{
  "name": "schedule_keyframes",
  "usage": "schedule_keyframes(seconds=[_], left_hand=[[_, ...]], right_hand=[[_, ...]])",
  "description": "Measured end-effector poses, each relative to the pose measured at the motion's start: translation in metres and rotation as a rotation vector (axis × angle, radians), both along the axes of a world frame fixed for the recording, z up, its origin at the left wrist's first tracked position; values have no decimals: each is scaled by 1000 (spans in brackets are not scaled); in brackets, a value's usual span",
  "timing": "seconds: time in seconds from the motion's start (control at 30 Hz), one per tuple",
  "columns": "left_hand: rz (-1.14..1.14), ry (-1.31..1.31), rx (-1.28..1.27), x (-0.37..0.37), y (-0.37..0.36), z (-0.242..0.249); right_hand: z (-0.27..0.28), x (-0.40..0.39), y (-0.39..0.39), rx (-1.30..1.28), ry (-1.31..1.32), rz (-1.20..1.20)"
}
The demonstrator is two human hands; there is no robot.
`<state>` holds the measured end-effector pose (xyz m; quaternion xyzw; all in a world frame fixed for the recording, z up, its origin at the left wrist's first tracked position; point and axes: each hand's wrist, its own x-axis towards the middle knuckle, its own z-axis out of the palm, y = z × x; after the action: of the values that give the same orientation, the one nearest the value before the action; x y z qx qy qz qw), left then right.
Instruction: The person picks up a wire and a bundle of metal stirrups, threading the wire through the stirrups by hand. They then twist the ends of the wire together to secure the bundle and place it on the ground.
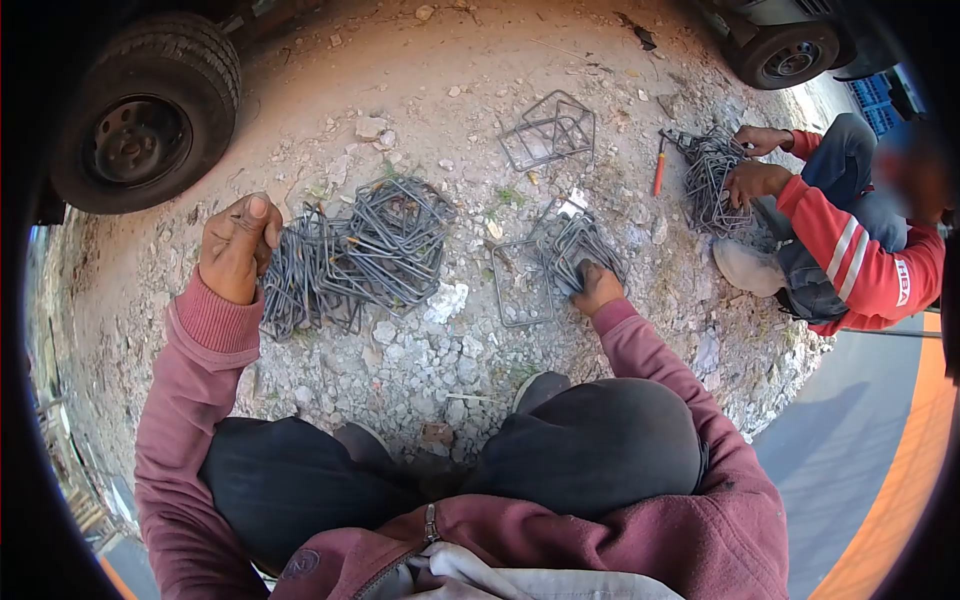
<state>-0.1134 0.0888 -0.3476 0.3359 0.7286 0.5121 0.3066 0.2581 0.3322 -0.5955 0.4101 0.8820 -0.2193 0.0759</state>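
Note:
My left hand (240,245) is raised at the left, its fingers curled in and the thumb up against them; nothing shows sticking out of it. Beside and beyond it lies a large heap of bent steel rebar stirrups (395,240). My right hand (598,290) grips the near edge of a smaller pile of rebar stirrups (575,245) on the ground, its fingertips partly hidden among the bars. A single square stirrup (522,322) lies flat, sticking out to the left of that pile.
Further off lie a few loose stirrups (550,140). A co-worker in a red sleeve (825,225) handles another stirrup bundle (712,185) at the right, near a red-handled tool (659,172). Vehicle wheels (135,140) stand beyond. Rubble (430,350) covers the ground by my feet.

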Motion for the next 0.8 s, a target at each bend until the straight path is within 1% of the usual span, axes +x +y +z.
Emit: schedule_keyframes(seconds=[0.1, 0.2, 0.27, 0.3, 0.37, 0.4, 0.43, 0.47, 0.5, 0.6, 0.7, 0.8], left_hand=[[-11, 6, -6, 5, 3, 1], [-34, -10, -39, 3, 4, -2], [-64, -49, -60, 2, 7, -1], [-127, -81, -42, 1, 9, -2], [-212, -81, 16, 2, 21, -12], [-248, -213, -1, 2, 25, -16], [-272, -184, 88, 5, 30, -22], [-333, -236, 72, 4, 32, -20], [-336, -259, 56, 0, 36, -32], [-309, -287, 193, -2, 48, -53], [-333, 274, 410, -1, 55, -67], [-154, -196, 189, 13, 53, -46]], right_hand=[[1, 11, 14, 113, 148, 56], [28, 12, 45, -729, 511, -485], [49, 11, 57, -995, 701, -668], [63, 5, 62, -1131, 793, -749], [116, -21, 49, -1120, 801, -602], [140, -38, 39, -1074, 786, -549], [165, -57, 30, -1029, 778, -496], [193, -78, 22, -989, 770, -404], [215, -96, 17, -990, 780, -331], [277, -150, 1, -995, 767, -276], [318, -195, -15, -963, 721, -166], [342, -229, -41, -695, 559, -35]])
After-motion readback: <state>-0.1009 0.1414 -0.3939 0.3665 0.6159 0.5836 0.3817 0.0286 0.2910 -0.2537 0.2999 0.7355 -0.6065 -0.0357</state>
